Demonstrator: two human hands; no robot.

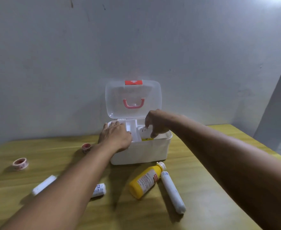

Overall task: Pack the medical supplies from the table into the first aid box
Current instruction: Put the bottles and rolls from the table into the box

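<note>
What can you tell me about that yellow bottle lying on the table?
The yellow bottle looks like plastic, with a white cap pointing toward the first aid box and a white printed label with a red patch. It lies on its side on the wooden table, in front of the box. A long white roll lies alongside it. Neither hand touches it.

**Dim, soft, slightly smeared**

Lit evenly but weakly, with a cool grey cast over the wall (53, 55). Brightest at the top right corner, blown out to near white. Soft shadows thrown toward the viewer and left beneath the yellow bottle (144, 181) and the left forearm (66, 185) on the table (211, 205). Motion-blurred around the left hand (115, 136). Curved at the edges by the wide lens, the table's far border bowed. Grainy, low in fine detail throughout.
</note>
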